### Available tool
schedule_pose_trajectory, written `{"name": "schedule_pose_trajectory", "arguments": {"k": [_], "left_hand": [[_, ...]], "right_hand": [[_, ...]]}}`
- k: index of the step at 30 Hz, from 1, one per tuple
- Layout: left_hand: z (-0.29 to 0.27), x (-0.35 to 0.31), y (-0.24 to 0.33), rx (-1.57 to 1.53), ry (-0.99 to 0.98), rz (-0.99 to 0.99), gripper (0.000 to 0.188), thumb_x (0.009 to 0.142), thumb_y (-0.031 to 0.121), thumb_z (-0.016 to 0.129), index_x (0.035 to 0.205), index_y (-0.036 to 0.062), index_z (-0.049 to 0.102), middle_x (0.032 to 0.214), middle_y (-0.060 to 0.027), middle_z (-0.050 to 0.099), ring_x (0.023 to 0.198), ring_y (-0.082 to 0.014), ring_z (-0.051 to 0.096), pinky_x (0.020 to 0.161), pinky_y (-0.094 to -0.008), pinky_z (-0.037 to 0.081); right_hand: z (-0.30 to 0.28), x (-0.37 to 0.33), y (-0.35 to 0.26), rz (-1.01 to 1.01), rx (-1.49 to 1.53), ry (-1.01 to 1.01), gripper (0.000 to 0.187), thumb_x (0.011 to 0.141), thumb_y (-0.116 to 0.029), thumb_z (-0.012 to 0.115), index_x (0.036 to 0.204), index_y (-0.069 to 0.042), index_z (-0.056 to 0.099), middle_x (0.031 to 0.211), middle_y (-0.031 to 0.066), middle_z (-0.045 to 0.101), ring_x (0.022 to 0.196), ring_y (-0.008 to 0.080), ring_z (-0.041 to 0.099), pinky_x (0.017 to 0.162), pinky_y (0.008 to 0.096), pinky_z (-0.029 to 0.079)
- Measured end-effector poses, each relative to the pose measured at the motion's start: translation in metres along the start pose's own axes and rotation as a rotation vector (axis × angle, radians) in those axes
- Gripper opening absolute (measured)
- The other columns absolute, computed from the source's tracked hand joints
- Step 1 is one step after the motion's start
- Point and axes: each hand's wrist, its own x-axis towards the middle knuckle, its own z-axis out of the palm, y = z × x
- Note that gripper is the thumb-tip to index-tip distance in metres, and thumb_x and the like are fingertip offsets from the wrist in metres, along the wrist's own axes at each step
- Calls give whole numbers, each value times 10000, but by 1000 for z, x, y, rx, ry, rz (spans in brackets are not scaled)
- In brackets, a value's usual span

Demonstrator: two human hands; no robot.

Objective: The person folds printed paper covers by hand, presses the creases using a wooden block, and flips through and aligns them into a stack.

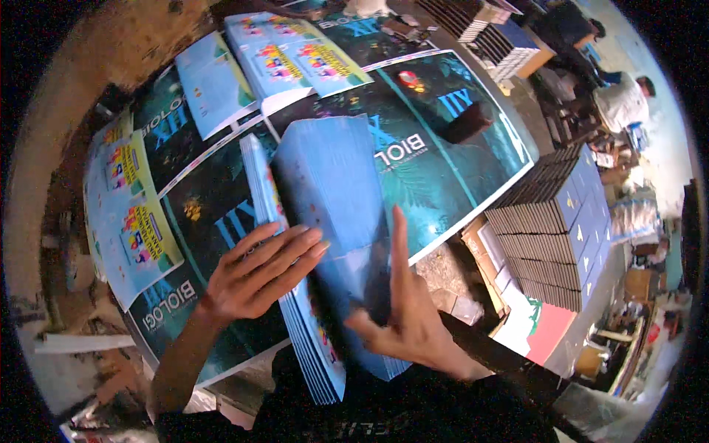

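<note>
"Where do we see the left hand?"

"We find the left hand (258, 277) left of the middle. Its arm comes up from the lower left, and the wrist bends so the fingers point right and a bit up. The back of the hand faces us."

"Is it holding on?"

"We see the fingers side by side, lying across the thin blue stack (314, 358). The thumb is hidden, so we can't tell if it pinches."

"And the right hand?"

"We see the right hand (421, 328) low, just right of the middle. One finger pokes straight up and the thumb sticks out to the left, so they are wide apart. The thumb looks blurry to us, over the low part of the wide blue stack (336, 184). We can't tell if it touches."

"Where are the stacks?"

"We see both in the middle, running down to the bottom. The thin one is on the left, the wide one just beside it. Under them we see big dark green sheets (436, 203), and a brown block (467, 123) sits on those at the upper right."
</note>
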Motion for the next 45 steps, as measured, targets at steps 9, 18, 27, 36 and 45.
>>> {"name": "schedule_pose_trajectory", "arguments": {"k": [9, 18, 27, 36, 45], "left_hand": [[-2, -9, -12, -92, -40, 124, 202, 795, 63, 694, 991, 25, 672, 1108, -92, 675, 1024, -246, 625, 981, -430, 498], [-9, -13, -17, -51, -145, 76, 210, 678, 50, 690, 867, 21, 601, 958, -100, 589, 1003, -299, 603, 951, -457, 500], [-22, 2, -10, -37, -271, 22, 255, 739, 71, 639, 989, 44, 599, 1017, -95, 576, 1115, -278, 550, 998, -413, 441], [-17, -9, -6, 31, -298, 51, 307, 783, 126, 622, 1083, 62, 606, 1083, -92, 586, 1160, -286, 552, 1039, -403, 433], [-16, 11, -4, -44, -330, 67, 381, 777, 94, 623, 1157, 82, 609, 1072, -80, 569, 1125, -265, 551, 1057, -388, 422]], "right_hand": [[-15, 4, 28, 66, 41, 44, 903, 825, -133, 714, 1533, 65, 189, 1232, 303, 594, 1136, 322, 610, 986, 393, 442], [-133, -13, -48, -18, -74, 434, 834, 753, -67, 770, 1484, 33, 380, 1093, 138, 670, 799, 144, 646, 723, 293, 505], [-268, 81, 6, -298, -1372, 750, 815, 843, 2, 561, 1569, -90, 201, 1278, 274, 588, 767, 396, 687, 627, 469, 566], [-239, 112, 110, 154, -1485, 174, 872, 832, -123, 611, 1588, -157, 178, 1379, 270, 533, 964, 448, 664, 828, 514, 544], [-285, 102, 87, -16, -1077, 3, 837, 804, -440, 757, 1525, -257, 372, 1173, 223, 679, 1007, 451, 665, 883, 520, 534]]}}
